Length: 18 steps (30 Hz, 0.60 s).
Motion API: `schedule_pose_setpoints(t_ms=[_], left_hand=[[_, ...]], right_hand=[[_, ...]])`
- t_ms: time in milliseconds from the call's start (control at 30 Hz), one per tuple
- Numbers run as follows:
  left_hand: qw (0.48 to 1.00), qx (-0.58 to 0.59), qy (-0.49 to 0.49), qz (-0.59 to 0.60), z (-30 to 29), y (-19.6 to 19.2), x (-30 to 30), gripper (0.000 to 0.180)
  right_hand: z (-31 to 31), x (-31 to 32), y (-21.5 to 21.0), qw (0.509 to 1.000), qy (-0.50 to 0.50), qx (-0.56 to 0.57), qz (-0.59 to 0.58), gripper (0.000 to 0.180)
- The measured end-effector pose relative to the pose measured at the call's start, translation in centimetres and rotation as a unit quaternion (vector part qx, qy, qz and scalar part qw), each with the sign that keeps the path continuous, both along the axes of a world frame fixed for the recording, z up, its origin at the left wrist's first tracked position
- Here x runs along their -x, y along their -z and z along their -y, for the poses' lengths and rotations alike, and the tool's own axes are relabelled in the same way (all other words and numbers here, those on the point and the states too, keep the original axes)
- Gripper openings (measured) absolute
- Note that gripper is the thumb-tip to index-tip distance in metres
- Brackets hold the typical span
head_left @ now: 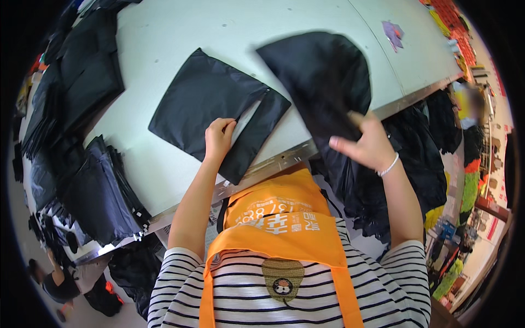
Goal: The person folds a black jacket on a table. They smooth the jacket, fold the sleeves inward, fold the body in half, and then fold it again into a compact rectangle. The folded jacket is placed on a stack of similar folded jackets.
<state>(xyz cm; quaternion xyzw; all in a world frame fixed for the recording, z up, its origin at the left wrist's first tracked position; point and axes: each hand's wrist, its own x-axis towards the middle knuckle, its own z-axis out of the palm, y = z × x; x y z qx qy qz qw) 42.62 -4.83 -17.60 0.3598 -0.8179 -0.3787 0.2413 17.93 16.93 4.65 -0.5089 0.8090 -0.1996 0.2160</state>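
A black fabric piece [202,101] lies flat on the pale table, with a long gap between its wide panel and a narrower strip. My left hand [220,136] is closed in a pinch at the fabric's edge beside that gap. On the right, my right hand [369,143] grips a second black fabric piece [322,76], its thumb standing out and its other fingers partly hidden by the cloth. This second piece is raised and rounded over, smeared by motion at its left corner. Its lower part hangs past the table's edge.
Stacks of folded black fabric [93,71] line the table's left side, with another pile [106,191] near its front edge. More black cloth [418,164] hangs in a heap at the right. A small purple scrap [392,34] lies on the pale table [175,22]. Another person [60,284] is at lower left.
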Motion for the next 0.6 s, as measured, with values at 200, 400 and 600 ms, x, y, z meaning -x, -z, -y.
schedule_pose_setpoints(t_ms=[200, 400, 600], left_hand=[[0.987, -0.142, 0.001, -0.069, 2.7, -5.6, -0.6, 0.015], [0.982, -0.098, 0.157, 0.023, 2.5, -11.6, -4.5, 0.011], [0.941, -0.266, -0.065, -0.198, 2.6, -5.6, -12.6, 0.065]], right_hand=[[3.1, -6.4, 3.9, 0.912, -0.396, -0.102, -0.033, 0.054], [8.8, -8.0, 9.1, 0.905, -0.411, -0.111, -0.024, 0.053], [11.6, -8.0, 8.5, 0.920, -0.340, -0.196, 0.017, 0.060]])
